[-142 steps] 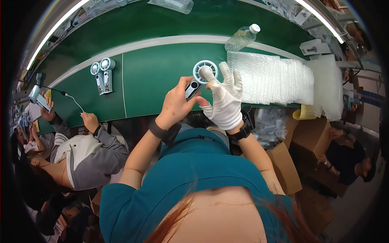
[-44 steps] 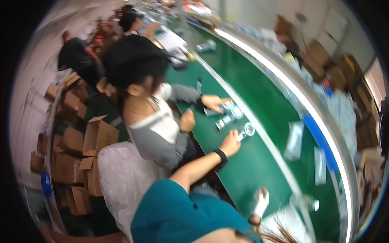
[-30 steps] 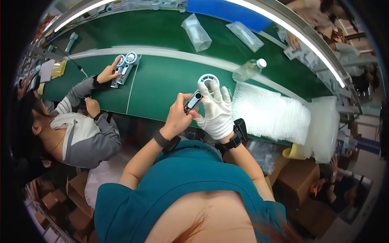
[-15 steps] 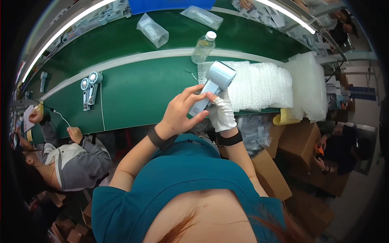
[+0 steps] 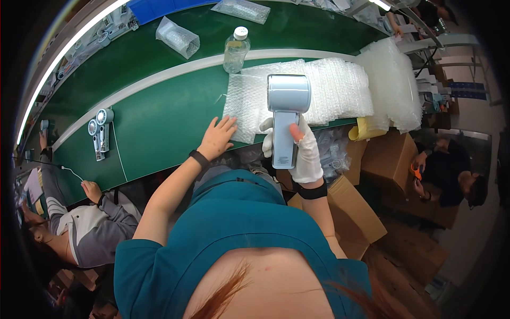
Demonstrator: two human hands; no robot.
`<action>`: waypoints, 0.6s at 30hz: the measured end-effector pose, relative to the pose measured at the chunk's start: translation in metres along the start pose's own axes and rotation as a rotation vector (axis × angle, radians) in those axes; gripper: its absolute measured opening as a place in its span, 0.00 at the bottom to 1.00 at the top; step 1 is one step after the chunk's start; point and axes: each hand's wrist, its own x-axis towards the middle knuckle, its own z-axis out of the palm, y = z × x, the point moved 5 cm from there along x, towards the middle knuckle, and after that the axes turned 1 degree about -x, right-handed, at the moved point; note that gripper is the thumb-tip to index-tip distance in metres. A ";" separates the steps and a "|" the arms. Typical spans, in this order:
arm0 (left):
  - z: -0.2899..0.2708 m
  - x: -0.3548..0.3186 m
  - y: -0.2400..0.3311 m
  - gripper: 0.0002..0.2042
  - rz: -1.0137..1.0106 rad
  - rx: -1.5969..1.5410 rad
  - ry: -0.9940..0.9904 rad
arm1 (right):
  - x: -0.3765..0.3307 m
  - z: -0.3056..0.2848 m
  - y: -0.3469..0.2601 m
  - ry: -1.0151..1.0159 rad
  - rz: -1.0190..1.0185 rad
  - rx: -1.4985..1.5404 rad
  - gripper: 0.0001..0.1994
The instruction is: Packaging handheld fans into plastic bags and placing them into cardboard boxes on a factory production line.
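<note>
A light blue handheld fan (image 5: 287, 98) is held upright by its handle in my right hand (image 5: 305, 146), which wears a white glove with the thumb bare. The thumb presses on the handle's face, and the gloved fingers wrap behind it. My left hand (image 5: 218, 138) is bare, its fingers spread, at the left edge of the nearest bubble-wrap bag (image 5: 241, 101). Its fingertips appear to touch that bag. More bubble-wrap bags (image 5: 340, 90) lie overlapped in a row behind the fan and to its right.
A clear bottle with a white cap (image 5: 236, 50) stands behind the bags. Two more fans (image 5: 101, 130) lie on the green table (image 5: 159, 122) at left. Wrapped packages (image 5: 178, 38) rest farther back. Cardboard boxes (image 5: 356, 212) stand at right; a co-worker (image 5: 101, 228) sits at left.
My left hand has let go of the fan and moved left and down to the bag's edge. The fan has turned upright in my right hand. The whole view has shifted somewhat.
</note>
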 end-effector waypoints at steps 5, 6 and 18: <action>0.002 -0.035 -0.015 0.11 -0.136 -0.138 0.196 | -0.011 0.019 -0.004 -0.173 -0.028 0.074 0.24; 0.008 -0.038 -0.016 0.11 -0.149 -0.137 0.195 | -0.012 0.023 -0.003 -0.198 -0.016 0.060 0.25; 0.035 -0.021 -0.055 0.06 -0.612 -0.718 0.408 | 0.040 -0.038 0.169 -0.060 0.221 -0.687 0.28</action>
